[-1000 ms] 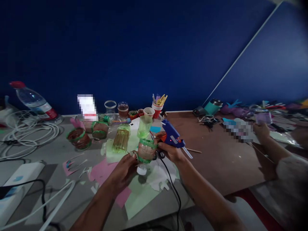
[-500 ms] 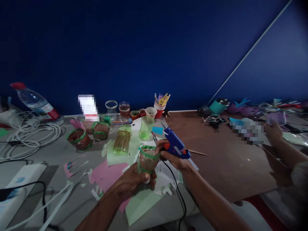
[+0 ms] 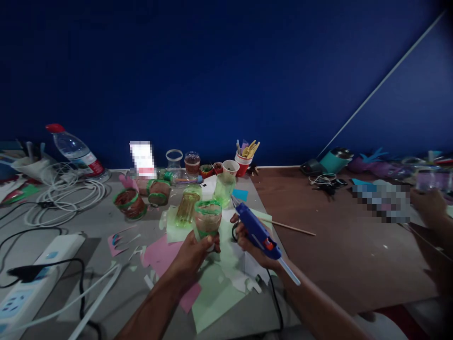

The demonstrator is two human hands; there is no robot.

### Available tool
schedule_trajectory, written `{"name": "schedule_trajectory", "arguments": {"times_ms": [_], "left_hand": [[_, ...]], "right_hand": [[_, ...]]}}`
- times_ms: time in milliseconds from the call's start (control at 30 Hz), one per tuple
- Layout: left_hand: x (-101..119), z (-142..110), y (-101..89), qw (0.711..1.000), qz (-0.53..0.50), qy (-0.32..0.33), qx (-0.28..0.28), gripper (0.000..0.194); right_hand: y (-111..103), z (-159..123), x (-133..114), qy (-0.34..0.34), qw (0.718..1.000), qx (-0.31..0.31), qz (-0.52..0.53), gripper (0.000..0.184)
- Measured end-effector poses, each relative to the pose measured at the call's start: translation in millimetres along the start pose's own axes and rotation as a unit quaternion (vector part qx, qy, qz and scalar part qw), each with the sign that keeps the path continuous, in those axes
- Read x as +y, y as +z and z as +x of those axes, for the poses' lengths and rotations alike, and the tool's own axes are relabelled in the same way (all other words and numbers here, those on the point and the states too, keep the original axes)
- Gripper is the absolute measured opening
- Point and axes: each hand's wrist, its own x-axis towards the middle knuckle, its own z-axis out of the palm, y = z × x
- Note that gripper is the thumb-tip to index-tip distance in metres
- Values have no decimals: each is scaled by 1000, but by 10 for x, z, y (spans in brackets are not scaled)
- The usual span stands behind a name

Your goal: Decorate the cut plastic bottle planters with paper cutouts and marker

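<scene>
My left hand (image 3: 194, 252) is closed round the base of a cut bottle top (image 3: 207, 218), held upright with brown filling and green bands round its rim. My right hand (image 3: 250, 241) grips a blue hot glue gun (image 3: 258, 232), its nozzle pointing up and left a little apart from the bottle piece; a glue stick juts out behind and a black cord (image 3: 274, 300) trails toward me. Below both hands lie pink paper (image 3: 159, 255), light green paper (image 3: 212, 297) and white scraps on the grey table (image 3: 95, 222).
Decorated bottle pieces (image 3: 129, 203), a yellow-green bottle (image 3: 187, 206), jars and a red cup of tools (image 3: 244, 160) stand behind. A water bottle (image 3: 76, 151), coiled white cables (image 3: 63, 193) and a power strip (image 3: 31, 283) lie left. Another person's hand (image 3: 430, 203) works at right over the brown table.
The left hand turned the bottle piece from tilted to upright. The right hand swung the glue gun back from it, lowering it to the right. The view shifted left.
</scene>
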Motion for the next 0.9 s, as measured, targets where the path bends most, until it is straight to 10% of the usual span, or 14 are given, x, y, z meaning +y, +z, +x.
{"name": "schedule_trajectory", "arguments": {"times_ms": [900], "left_hand": [[-72, 39, -77, 983, 165, 26, 77, 38]], "right_hand": [[116, -20, -53, -33, 995, -54, -78, 12]]}}
